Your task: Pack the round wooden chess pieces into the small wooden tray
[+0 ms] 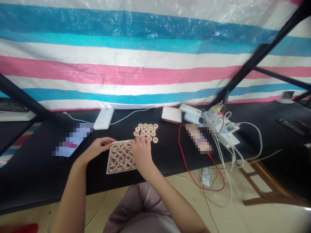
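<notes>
A shallow white tray [107, 165] lies near the front of the black table, with rows of round Chinese chess pieces [120, 158] in it, marked in dark characters. My left hand [99, 149] is at its upper left corner, fingers curled against the rim. Over the tray's right side is my right hand [141, 150], its fingers bent and close together, pointing away from me. What these fingers hold, if anything, is hidden. Just beyond them, more loose Chinese chess pieces [148, 129] lie face up in rows on the table, some partly covered by the hand.
A white box lid [171, 114] sits behind the loose pieces. White power banks [104, 118] and phones [77, 140] lie on both sides. Tangled white cables [224, 129] and a red cable [180, 152] spread at right. A striped sheet [136, 74] hangs behind the table [165, 158].
</notes>
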A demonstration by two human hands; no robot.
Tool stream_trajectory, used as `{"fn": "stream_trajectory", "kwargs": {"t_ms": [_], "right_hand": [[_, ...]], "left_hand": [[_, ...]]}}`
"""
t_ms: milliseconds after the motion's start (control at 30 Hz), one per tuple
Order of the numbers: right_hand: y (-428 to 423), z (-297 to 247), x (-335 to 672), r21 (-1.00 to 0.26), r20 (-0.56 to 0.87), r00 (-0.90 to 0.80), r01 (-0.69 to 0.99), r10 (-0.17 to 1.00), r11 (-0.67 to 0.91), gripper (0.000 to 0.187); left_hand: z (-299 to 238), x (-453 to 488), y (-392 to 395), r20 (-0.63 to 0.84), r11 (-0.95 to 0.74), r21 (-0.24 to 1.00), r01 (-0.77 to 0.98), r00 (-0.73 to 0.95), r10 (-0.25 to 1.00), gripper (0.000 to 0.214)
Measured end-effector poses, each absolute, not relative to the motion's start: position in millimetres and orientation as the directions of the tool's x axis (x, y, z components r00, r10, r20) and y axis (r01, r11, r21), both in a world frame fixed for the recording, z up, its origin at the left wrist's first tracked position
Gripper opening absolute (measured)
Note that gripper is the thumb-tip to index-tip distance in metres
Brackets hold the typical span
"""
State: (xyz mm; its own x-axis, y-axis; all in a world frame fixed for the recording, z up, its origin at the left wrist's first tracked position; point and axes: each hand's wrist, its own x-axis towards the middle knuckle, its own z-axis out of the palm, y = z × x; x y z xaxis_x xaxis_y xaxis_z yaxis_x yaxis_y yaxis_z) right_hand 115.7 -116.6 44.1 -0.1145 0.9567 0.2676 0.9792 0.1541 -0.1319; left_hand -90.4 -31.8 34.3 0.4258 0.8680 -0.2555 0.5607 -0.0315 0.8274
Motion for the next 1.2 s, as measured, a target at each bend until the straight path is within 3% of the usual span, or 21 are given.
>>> {"fn": "stream_trajectory", "kwargs": {"t_ms": [133, 200, 267, 367, 467, 667, 933, 1067, 1200], "right_hand": [[-118, 43, 119, -0.161, 0.261, -0.086, 0.978, 0.961, 0.132, 0.019], [-117, 42, 121, -0.236, 0.273, -0.069, 0.962, 0.96, 0.136, 0.017], [-116, 40, 125, -0.421, 0.303, -0.023, 0.893, 0.953, 0.156, 0.015], [-116, 33, 137, -0.757, 0.298, 0.118, 0.633, 0.947, 0.16, 0.014], [-122, 25, 154, -0.876, 0.24, 0.221, 0.469, 0.945, 0.112, 0.015], [-137, 15, 166, -0.757, 0.182, 0.086, 0.649, 0.98, 0.083, 0.015], [-137, 19, 149, -0.596, 0.254, 0.109, 0.8, 0.961, 0.067, 0.021], [-148, 24, 151, -0.518, 0.242, 0.036, 0.85, 0.97, 0.097, 0.012], [-148, 22, 153, -0.42, 0.225, -0.003, 0.902, 0.974, 0.1, 0.015]], "left_hand": [[36, -89, -32, -0.254, -0.034, 0.822, 0.568, 0.42, 0.871, 0.049], [37, -89, -32, -0.257, -0.036, 0.82, 0.572, 0.424, 0.869, 0.047], [36, -89, -32, -0.266, -0.032, 0.813, 0.581, 0.421, 0.867, 0.046], [36, -90, -33, -0.275, -0.029, 0.798, 0.602, 0.406, 0.871, 0.046], [35, -92, -32, -0.194, -0.075, 0.801, 0.594, 0.376, 0.906, 0.047], [28, -99, -26, -0.018, -0.143, 0.755, 0.639, 0.238, 0.971, 0.048], [25, -99, -26, -0.033, -0.116, 0.756, 0.644, 0.215, 0.976, 0.049], [26, -97, -26, -0.033, -0.117, 0.736, 0.667, 0.208, 0.978, 0.049], [26, -98, -26, -0.044, -0.119, 0.722, 0.681, 0.217, 0.975, 0.048]]}}
